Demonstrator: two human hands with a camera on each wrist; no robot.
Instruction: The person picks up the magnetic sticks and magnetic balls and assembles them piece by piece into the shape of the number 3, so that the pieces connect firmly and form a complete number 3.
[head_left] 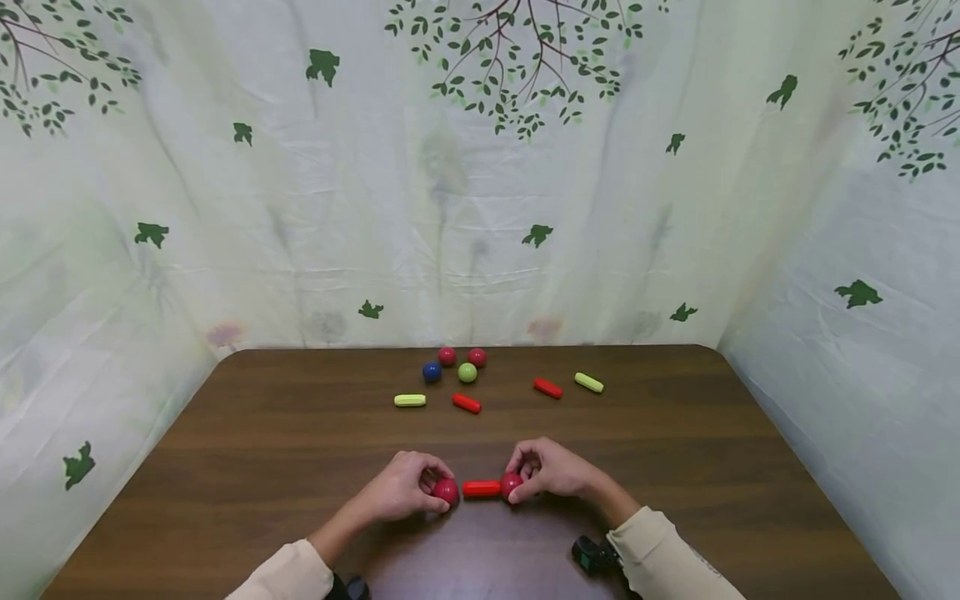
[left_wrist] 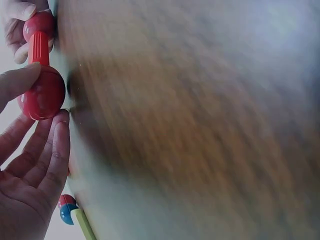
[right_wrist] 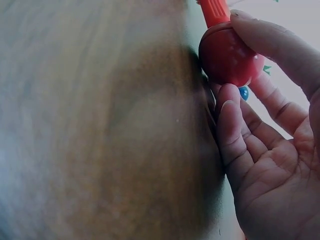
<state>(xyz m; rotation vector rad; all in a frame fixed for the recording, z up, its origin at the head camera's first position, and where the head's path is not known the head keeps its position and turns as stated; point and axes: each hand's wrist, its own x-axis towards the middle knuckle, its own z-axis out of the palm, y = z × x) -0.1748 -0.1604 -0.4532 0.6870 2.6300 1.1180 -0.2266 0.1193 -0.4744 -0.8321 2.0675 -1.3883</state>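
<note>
Bench (head_left: 262,433), brown wood-grain top, near edge out of frame, carrying the following. Two cream sleeves (head_left: 678,558), with a black device (head_left: 592,555) at the right wrist. Left hand (head_left: 408,485), grasping a first red ball (head_left: 446,491) between thumb and fingers, about midway between the bench's left and right edges. Right hand (head_left: 551,469), likewise pinching a second red ball (head_left: 512,484). One red grooved rod (head_left: 482,489), lying crosswise between the two balls, roughly parallel to the far edge; right end against the second ball, left end just short of the first. Beyond, toward the far edge: a slanted red rod (head_left: 467,403); to its left a pale green rod (head_left: 410,401), parallel to that edge; nearer the far right corner, another red rod (head_left: 547,388) and another pale green rod (head_left: 588,382), both slanted. Behind the left pair, a blue ball (head_left: 432,372) and a green ball (head_left: 467,372), side by side; then two further red balls (head_left: 447,357), close to the far edge. Past that edge, a white cloth (head_left: 480,192) printed with green leaves and branches.
</note>
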